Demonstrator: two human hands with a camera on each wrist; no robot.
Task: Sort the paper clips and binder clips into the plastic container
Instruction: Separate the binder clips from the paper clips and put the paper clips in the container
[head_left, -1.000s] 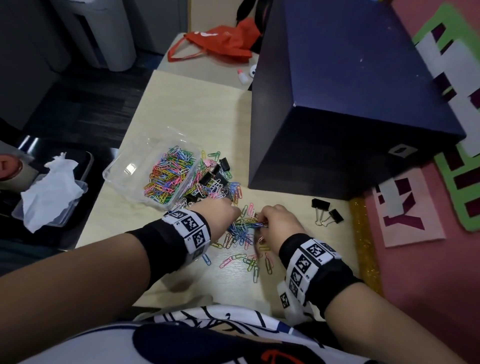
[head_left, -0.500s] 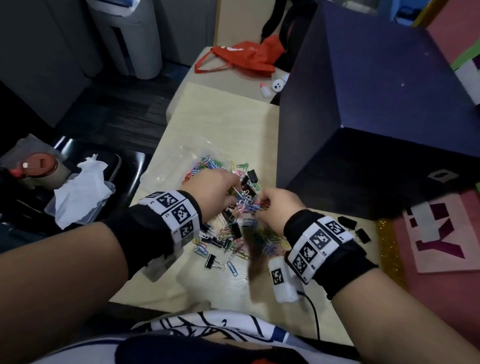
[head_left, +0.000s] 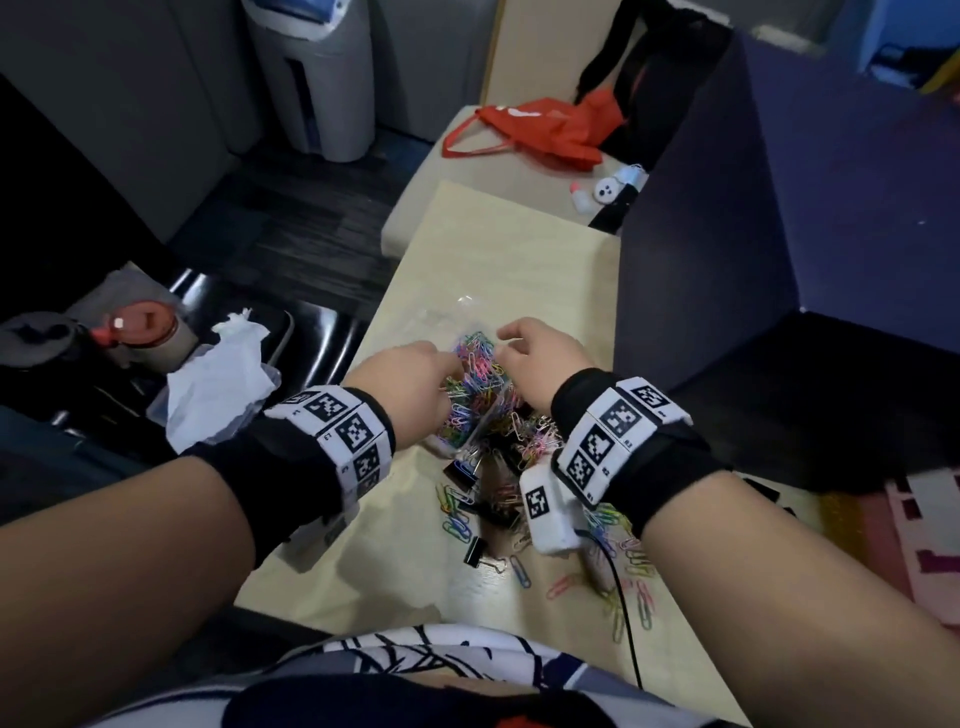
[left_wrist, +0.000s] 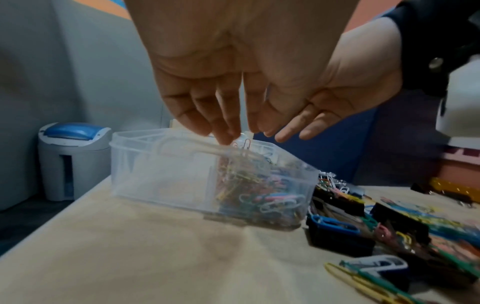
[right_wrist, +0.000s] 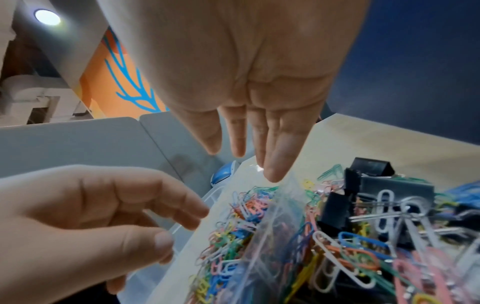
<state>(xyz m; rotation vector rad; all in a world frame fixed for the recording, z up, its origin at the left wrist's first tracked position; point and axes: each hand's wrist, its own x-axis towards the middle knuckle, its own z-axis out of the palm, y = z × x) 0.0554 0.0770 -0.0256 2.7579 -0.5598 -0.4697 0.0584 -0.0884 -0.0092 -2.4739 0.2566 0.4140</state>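
A clear plastic container (left_wrist: 145, 135) stands on the pale table, one compartment heaped with coloured paper clips (head_left: 478, 364). My left hand (left_wrist: 223, 133) hangs over its near-left side with the fingers pointing down. One paper clip (left_wrist: 245, 144) shows just under the fingertips. My right hand (right_wrist: 246, 160) hovers over the container with straight fingers and nothing in it. In the right wrist view the left hand (right_wrist: 176, 226) has thumb and fingers apart and holds nothing. Black binder clips (head_left: 462, 470) and loose paper clips (head_left: 623, 566) lie beside the container, towards me.
A big dark blue box (head_left: 753, 260) rises close on the right. The table (head_left: 493, 260) ends at its left edge near the container. A black cable (head_left: 623, 597) crosses the loose clips. Crumpled tissue (head_left: 218, 379) and a grey bin (head_left: 322, 78) are off to the left.
Both hands have moved forward from the loose pile to above the container. The right hand pinched paper clips before; it now holds none.
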